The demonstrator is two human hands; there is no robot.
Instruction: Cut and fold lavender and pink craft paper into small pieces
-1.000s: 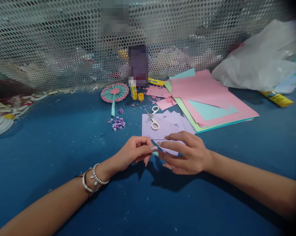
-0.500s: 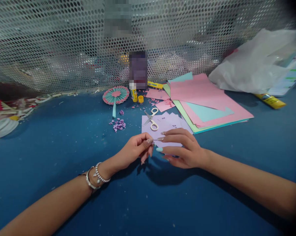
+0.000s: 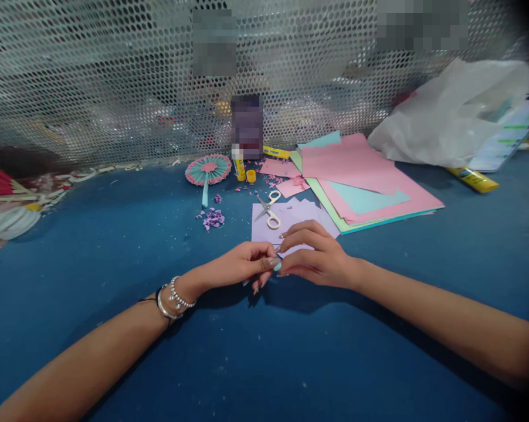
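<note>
Thumb and fingers of my left hand [image 3: 242, 262] are pinched together; whatever is between them is too small or hidden to make out. My right hand [image 3: 321, 255] has its curled fingertips against the left fingertips, and what they pinch, if anything, is hidden too. Just beyond both hands, lilac paper sheets [image 3: 264, 231] lie fanned on the blue table [image 3: 229, 351], partly covered by my right fingers. White-handled scissors [image 3: 270, 210] rest on the lilac paper with their blades apart. To the left is a small heap of purple paper bits [image 3: 213, 219].
A pink and teal paper fan [image 3: 208, 170] lies behind the heap. Near it stand a yellow glue stick [image 3: 240, 170] and its cap [image 3: 251, 176]. Coloured sheets [image 3: 379, 176] are stacked at right, beside a white plastic bag [image 3: 444, 123]. A perforated metal panel [image 3: 136, 82] borders the back.
My right hand has moved left and its spread fingers have curled in to meet my left fingertips. The left hand stays pinched in nearly the same place. The view has shifted slightly.
</note>
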